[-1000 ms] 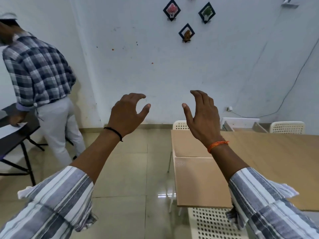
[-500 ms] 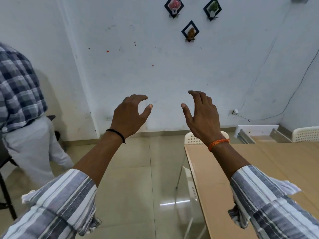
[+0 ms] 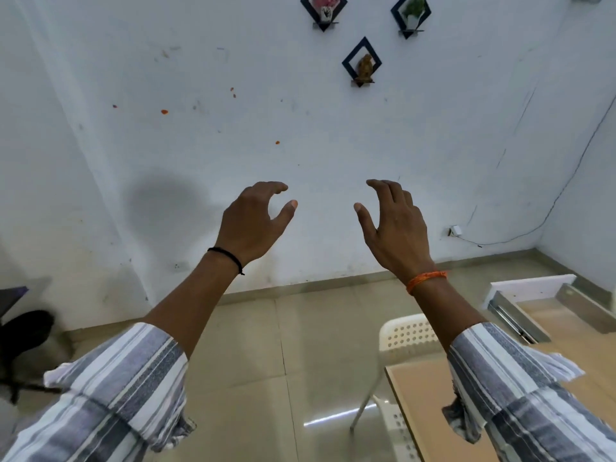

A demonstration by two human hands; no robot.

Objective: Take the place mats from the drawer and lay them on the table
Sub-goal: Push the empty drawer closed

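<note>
My left hand (image 3: 255,221) and my right hand (image 3: 393,225) are raised in front of me before a white wall, fingers loosely curled, holding nothing. The wooden table (image 3: 430,415) shows only its left corner at the lower right, under my right sleeve. Beyond it at the right edge sits a drawer (image 3: 546,308) with a white front and metal rails, pulled out; its wooden bottom shows. I see no place mats in view.
A white perforated chair (image 3: 408,338) stands at the table's far end. Beige tiled floor (image 3: 300,361) stretches between me and the wall. A black stand (image 3: 23,331) is at the left edge. A cable and plug (image 3: 455,231) hang on the wall.
The view has swung left and upward: the table slid to the lower right, and the person in the checked shirt has left the frame. My hands kept their raised pose.
</note>
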